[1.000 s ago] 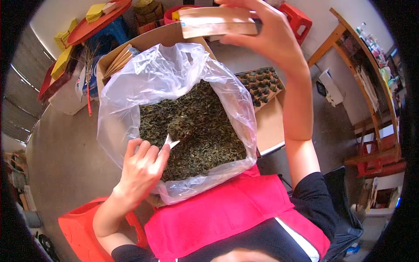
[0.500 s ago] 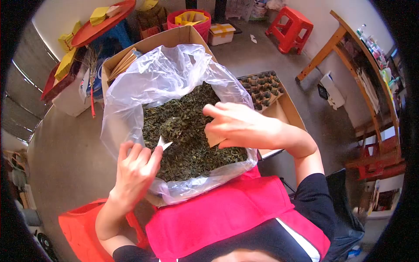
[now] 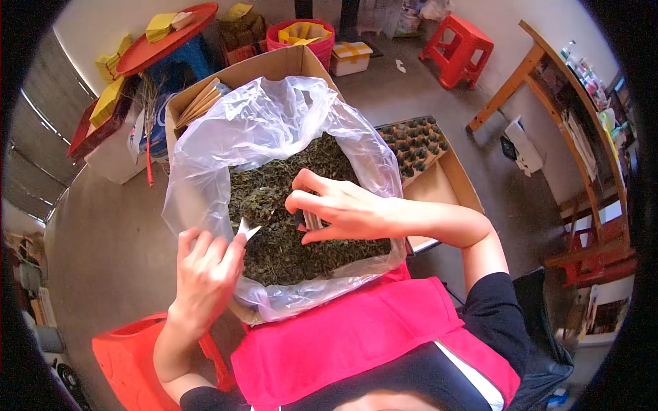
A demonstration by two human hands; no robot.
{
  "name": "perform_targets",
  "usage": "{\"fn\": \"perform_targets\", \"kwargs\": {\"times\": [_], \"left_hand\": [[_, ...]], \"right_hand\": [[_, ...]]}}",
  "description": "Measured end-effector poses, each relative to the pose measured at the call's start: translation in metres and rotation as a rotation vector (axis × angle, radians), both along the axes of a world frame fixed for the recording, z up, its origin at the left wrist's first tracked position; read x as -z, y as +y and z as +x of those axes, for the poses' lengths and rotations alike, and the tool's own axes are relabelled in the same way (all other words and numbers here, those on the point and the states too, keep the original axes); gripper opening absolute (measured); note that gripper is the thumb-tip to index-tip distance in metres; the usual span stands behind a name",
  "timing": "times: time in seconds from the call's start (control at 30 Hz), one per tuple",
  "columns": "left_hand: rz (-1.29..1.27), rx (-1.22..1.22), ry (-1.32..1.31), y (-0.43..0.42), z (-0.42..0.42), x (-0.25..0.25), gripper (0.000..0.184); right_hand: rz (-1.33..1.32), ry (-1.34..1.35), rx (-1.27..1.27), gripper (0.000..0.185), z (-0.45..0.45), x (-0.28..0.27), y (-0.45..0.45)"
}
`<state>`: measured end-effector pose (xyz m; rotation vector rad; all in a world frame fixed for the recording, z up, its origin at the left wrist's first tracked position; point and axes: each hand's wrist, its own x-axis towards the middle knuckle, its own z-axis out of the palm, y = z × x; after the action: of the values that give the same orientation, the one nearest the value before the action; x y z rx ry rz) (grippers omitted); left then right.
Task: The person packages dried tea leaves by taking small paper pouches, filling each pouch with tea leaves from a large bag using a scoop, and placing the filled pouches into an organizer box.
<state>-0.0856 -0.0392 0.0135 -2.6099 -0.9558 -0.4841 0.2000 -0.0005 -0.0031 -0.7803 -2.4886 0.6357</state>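
My left hand (image 3: 209,270) pinches a small folded white paper piece (image 3: 248,231) with a V-shaped open end, just over the near left of the dried leaves (image 3: 274,257). The dark green crumbled leaves lie in a clear plastic bag (image 3: 233,123), spread inside a cardboard box (image 3: 281,63). Above the middle of the leaves, my right hand (image 3: 353,209) is curled round a small pale-and-dark object (image 3: 312,220). The fingers partly cover this object, so its kind does not show. The paper and the right hand are a short gap apart.
On the right stands a shallow cardboard box (image 3: 449,188) with rows of small dark-topped pieces (image 3: 415,144). Flat brown cardboard pieces (image 3: 199,104) stick up inside the main box's left corner. A red stool (image 3: 458,48), a wooden table (image 3: 507,82) and a red chair (image 3: 130,356) stand around.
My right hand has moved left, toward the white paper, and the object in it now shows pale and dark parts. My left hand, with the paper, has shifted slightly left and down.
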Motion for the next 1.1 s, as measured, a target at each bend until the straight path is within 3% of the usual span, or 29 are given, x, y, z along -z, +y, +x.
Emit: {"fn": "perform_targets", "kwargs": {"times": [0.63, 0.83, 1.1], "left_hand": [[-0.009, 0.046, -0.130, -0.016, -0.013, -0.040, 0.030], [-0.032, 0.060, -0.130, -0.022, -0.016, -0.041, 0.033], [-0.069, 0.031, -0.146, -0.029, -0.023, -0.037, 0.035]], "right_hand": [[0.053, 0.018, -0.053, 0.038, -0.007, 0.003, 0.009], [0.174, 0.069, -0.023, 0.038, -0.013, 0.001, 0.006], [0.014, 0.038, 0.006, 0.052, -0.015, 0.009, -0.001]]}}
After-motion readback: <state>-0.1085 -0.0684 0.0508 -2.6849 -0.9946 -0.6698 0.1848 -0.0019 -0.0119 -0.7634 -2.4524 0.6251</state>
